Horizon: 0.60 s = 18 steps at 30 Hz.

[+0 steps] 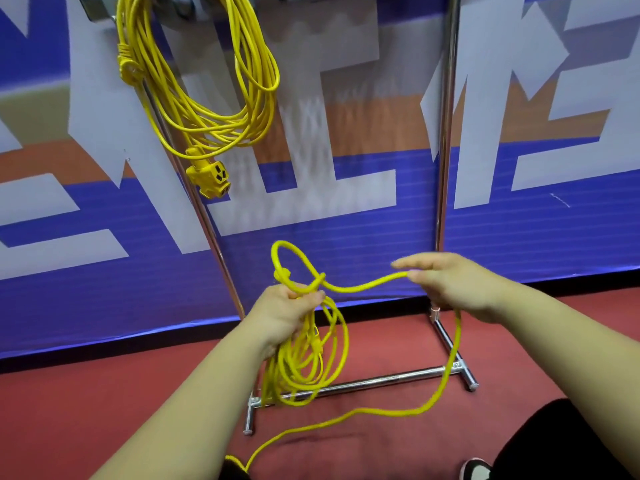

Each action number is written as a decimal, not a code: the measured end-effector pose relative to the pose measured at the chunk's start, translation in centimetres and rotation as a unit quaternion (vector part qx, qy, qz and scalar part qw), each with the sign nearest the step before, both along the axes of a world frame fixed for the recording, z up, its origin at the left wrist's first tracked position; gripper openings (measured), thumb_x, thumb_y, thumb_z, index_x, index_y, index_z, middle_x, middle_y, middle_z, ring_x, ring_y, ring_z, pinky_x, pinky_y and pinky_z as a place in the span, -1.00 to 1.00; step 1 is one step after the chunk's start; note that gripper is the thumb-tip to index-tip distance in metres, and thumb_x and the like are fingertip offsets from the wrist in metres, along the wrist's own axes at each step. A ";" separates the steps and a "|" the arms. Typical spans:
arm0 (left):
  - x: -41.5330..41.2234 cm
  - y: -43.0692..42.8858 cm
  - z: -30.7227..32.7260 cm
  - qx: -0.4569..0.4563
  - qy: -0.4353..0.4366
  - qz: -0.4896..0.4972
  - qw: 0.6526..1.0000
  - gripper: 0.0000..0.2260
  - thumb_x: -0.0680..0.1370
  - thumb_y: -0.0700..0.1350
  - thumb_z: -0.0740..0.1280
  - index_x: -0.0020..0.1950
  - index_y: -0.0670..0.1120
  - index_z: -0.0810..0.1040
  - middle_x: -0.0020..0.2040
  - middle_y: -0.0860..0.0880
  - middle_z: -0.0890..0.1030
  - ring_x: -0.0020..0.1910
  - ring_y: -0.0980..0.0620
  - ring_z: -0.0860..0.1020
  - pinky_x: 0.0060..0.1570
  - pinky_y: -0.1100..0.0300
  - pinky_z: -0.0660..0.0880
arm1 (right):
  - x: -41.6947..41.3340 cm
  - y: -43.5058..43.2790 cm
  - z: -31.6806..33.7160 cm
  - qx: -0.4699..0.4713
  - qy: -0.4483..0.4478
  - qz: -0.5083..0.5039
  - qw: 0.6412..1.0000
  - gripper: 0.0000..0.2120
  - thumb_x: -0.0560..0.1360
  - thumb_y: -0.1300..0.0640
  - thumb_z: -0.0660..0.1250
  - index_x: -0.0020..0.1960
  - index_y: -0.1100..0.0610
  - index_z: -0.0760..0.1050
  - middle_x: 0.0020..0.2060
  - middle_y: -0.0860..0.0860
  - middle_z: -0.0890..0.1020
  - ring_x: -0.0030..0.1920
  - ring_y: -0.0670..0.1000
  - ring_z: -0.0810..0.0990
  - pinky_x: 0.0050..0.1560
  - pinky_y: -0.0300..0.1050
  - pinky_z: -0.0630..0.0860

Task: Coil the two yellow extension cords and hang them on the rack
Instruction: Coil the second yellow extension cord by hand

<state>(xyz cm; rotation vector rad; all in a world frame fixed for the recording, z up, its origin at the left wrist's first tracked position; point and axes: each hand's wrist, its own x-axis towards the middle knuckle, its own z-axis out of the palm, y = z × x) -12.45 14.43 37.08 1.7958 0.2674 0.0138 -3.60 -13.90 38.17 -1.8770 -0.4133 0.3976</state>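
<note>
One coiled yellow extension cord (207, 98) hangs from the top of the chrome rack (445, 133) at the upper left, its socket end (209, 176) dangling lowest. My left hand (284, 317) grips the top of a second yellow cord's coil (308, 362), whose loops hang down in front of the rack's base. A small loop sticks up above that hand. My right hand (453, 285) pinches the same cord a short way to the right. From there the loose tail (446, 372) drops to the red floor and trails toward the bottom edge.
The rack's base bar (367, 381) and feet stand on red carpet (104, 393). Behind the rack is a blue, white and orange banner wall (554, 220). A shoe (476, 469) and a dark trouser leg show at the bottom right.
</note>
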 end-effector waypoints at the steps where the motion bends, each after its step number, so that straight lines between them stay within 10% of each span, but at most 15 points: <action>1: -0.1 0.3 -0.2 0.043 -0.007 -0.006 0.999 -0.83 0.54 -0.07 0.48 -0.26 -0.01 0.68 -0.40 -0.04 0.44 -0.50 0.05 0.30 -0.43 0.22 0.27 | -0.3 -0.1 -0.2 -0.041 0.014 0.036 0.998 -0.74 0.63 0.21 0.25 0.12 -0.04 0.67 -0.39 0.07 0.36 -0.39 0.01 0.33 -0.35 -0.11 0.27; 6: -0.1 0.6 0.0 0.121 -0.014 0.029 0.992 -0.84 0.49 -0.15 0.51 -0.27 -0.11 0.64 -0.54 0.16 0.45 -0.56 0.21 0.36 -0.44 0.29 0.31 | -2.5 2.3 -0.2 -0.080 0.085 0.126 0.985 -0.85 0.53 0.36 0.29 0.00 0.17 0.57 -0.25 0.11 0.57 -0.29 0.03 0.55 -0.23 -0.15 0.47; 11: -0.2 -0.2 0.6 0.099 -0.010 0.024 0.995 -0.94 0.46 -0.12 0.52 -0.11 -0.09 0.73 -0.37 -0.11 0.42 -0.47 -0.02 0.29 -0.40 0.15 0.27 | -3.7 5.0 0.2 -0.061 0.082 0.182 0.978 -0.89 0.59 0.06 0.38 0.04 0.01 0.68 -0.34 -0.01 0.54 -0.35 -0.02 0.48 -0.23 -0.15 0.48; 14: -0.4 0.0 0.8 0.074 0.001 -0.005 0.997 -0.89 0.50 -0.15 0.50 -0.07 -0.20 0.69 -0.41 -0.04 0.45 -0.55 0.08 0.30 -0.49 0.26 0.24 | -3.0 4.7 0.2 -0.008 0.067 0.124 0.990 -0.85 0.62 0.22 0.31 0.01 0.23 0.65 -0.23 -0.02 0.66 -0.35 -0.07 0.51 -0.17 -0.16 0.49; 18: -0.6 0.9 1.3 0.089 0.031 -0.089 0.992 -0.90 0.47 -0.14 0.54 -0.18 -0.16 0.71 -0.41 0.08 0.50 -0.47 0.14 0.38 -0.44 0.27 0.33 | -1.8 2.9 1.0 0.003 0.073 0.125 0.989 -0.76 0.63 0.27 0.24 0.16 0.10 0.65 -0.39 0.02 0.33 -0.42 -0.05 0.26 -0.34 -0.18 0.28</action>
